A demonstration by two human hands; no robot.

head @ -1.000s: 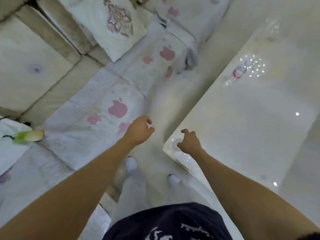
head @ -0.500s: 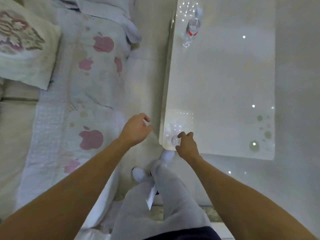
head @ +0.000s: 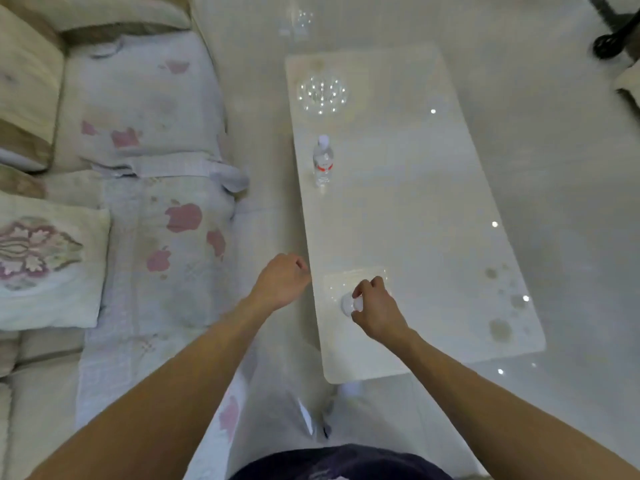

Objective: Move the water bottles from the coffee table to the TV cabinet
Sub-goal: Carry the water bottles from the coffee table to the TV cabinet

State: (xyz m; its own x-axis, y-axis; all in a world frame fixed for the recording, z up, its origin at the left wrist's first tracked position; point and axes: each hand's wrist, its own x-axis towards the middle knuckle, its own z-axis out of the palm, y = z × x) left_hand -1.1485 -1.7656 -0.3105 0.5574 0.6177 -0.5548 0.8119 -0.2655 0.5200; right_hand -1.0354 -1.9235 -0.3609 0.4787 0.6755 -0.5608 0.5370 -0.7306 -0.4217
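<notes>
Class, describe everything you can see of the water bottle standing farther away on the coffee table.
The water bottle looks like clear plastic, with a white cap and a red band on its label. It stands upright and closed on the glossy white coffee table, near the edge that faces the sofa. Nothing touches it but the tabletop; both hands are well short of it. Its fill level cannot be told.

right grip (head: 375, 311) pinching near bottle cap (head: 347, 304) | far bottle (head: 322, 162) upright on coffee table (head: 433, 209)
</notes>
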